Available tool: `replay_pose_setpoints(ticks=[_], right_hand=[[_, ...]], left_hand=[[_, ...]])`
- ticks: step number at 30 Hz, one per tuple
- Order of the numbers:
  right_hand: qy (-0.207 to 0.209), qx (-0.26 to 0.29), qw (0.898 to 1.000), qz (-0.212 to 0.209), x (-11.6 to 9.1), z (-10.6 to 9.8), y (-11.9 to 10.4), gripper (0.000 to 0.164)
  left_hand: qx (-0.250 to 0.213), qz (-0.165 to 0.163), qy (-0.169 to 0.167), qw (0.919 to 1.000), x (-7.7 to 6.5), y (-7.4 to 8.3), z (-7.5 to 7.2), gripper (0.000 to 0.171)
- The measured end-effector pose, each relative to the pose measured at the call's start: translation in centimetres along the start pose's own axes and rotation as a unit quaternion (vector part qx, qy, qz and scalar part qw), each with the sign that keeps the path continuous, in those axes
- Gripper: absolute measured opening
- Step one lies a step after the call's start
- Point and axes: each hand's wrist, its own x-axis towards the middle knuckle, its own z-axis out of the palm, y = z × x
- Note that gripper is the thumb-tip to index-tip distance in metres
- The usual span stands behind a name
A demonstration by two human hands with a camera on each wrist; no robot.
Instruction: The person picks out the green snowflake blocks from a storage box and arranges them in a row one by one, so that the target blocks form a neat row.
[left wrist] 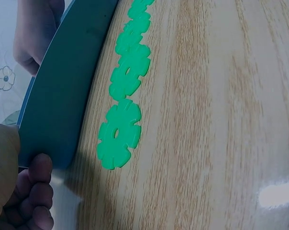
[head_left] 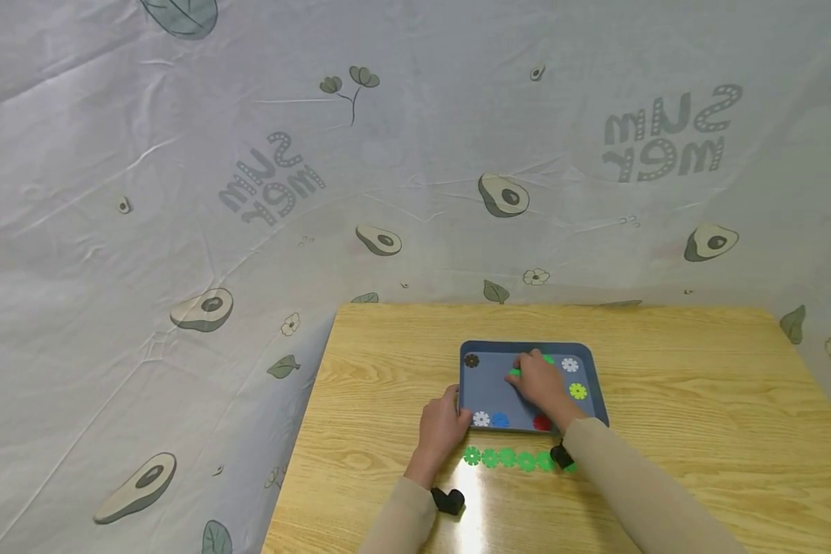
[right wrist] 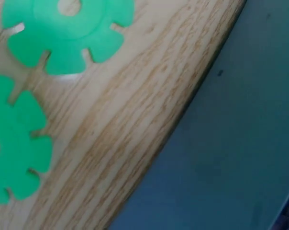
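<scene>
A blue-grey tray (head_left: 485, 388) lies on the table, and my left hand (head_left: 442, 422) grips its near left corner, thumb and fingers around the rim in the left wrist view. Over the tray's middle, my right hand (head_left: 542, 383) pinches a green notched plastic disc (head_left: 515, 372) at its fingertips; another green disc (head_left: 548, 359) shows just behind it. Around the tray floor lie a brown disc (head_left: 472, 360), white discs (head_left: 570, 365), a yellow-green disc (head_left: 578, 392), a blue disc (head_left: 500, 420) and a red disc (head_left: 542, 423). The right wrist view misses the hand.
A row of several green notched discs (head_left: 508, 458) lies on the wooden table (head_left: 699, 400) along the tray's near side. Behind and to the left hangs a pale printed cloth (head_left: 415, 154). Black wrist cameras (head_left: 448, 502) sit at both sleeves.
</scene>
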Motion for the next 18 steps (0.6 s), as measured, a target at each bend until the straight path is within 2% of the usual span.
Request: replay_pose_setpoints(ticks=[9, 13, 18], right_hand=[[0.021, 0.011, 0.999, -0.025, -0.4, -0.3, 0.3, 0.027], [0.036, 0.06, 0.997, -0.041, -1.5, -1.1, 0.3, 0.019], [0.066, 0.12, 0.988, -0.067, -3.9, -3.2, 0.7, 0.019]], left_hand=[[0.001, -0.002, -0.002, 1.0, -0.1, 0.2, -0.1, 0.047], [0.0, -0.002, 0.0, 1.0, -0.1, 0.2, -0.1, 0.047], [0.002, -0.001, 0.003, 1.0, -0.1, 0.2, -0.3, 0.047]])
